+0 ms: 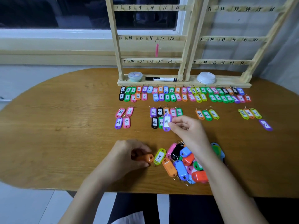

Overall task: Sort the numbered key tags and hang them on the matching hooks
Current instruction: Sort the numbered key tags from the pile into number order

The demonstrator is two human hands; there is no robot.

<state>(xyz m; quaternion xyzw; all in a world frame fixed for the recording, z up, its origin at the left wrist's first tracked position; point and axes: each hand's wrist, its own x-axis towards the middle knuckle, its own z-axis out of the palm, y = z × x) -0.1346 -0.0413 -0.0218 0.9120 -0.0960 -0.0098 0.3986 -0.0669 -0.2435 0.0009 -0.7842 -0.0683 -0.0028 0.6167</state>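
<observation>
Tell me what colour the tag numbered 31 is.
The 31 tag is purple with a white label, pinched in the right hand; head view.

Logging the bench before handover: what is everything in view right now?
hook racks: two, pale wood, table's far edge
hanging tag: one, pink, left rack's middle rail
marker: one, black-white, rack base
tubs: two, pale green and white, rack base
sorted tags: many, mixed colours, rows before racks
tag pile: one, mixed colours, near edge
tag 9: one, yellow-green, beside pile
table: one, brown wood
left hand: holds orange tag
right hand: pinches purple tag 31
</observation>
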